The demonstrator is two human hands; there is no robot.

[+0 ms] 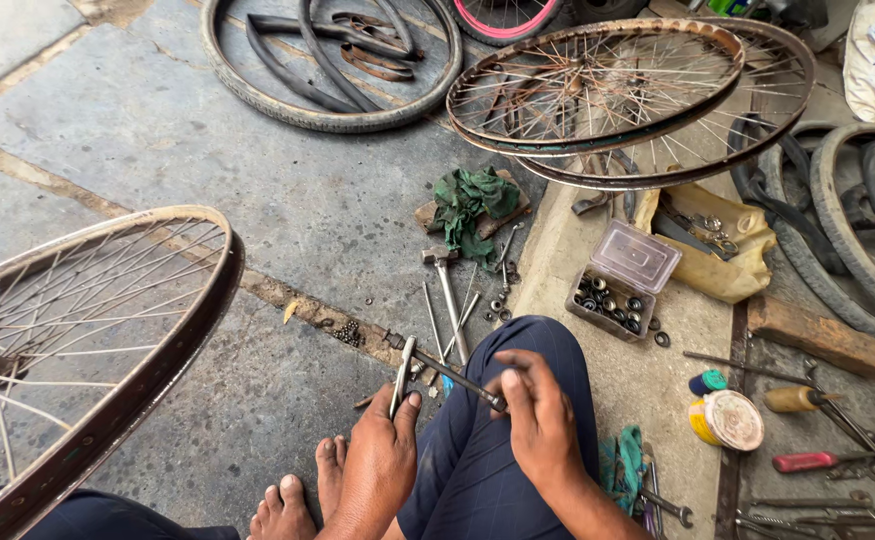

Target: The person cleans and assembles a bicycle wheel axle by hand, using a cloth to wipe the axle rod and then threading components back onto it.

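While the left hand [383,455] is gripping a spanner [402,375] and the right hand [538,420] is pinching the axle [445,368] above the knee [528,345], the wheel [78,350] is lying bare beside them, with loose nuts [499,305] waiting, so much seems left.

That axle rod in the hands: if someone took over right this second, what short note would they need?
Left hand: grips a flat spanner, set on the axle rod.
Right hand: pinches the rod's near end over the knee.
Nearby: a hammer and loose nuts on the floor ahead, a small open box of nuts to the right, a spoked wheel at the left.
Done: rod is out of any wheel and in hand.
Left: cannot tell whether the fittings are going on or off; check first.
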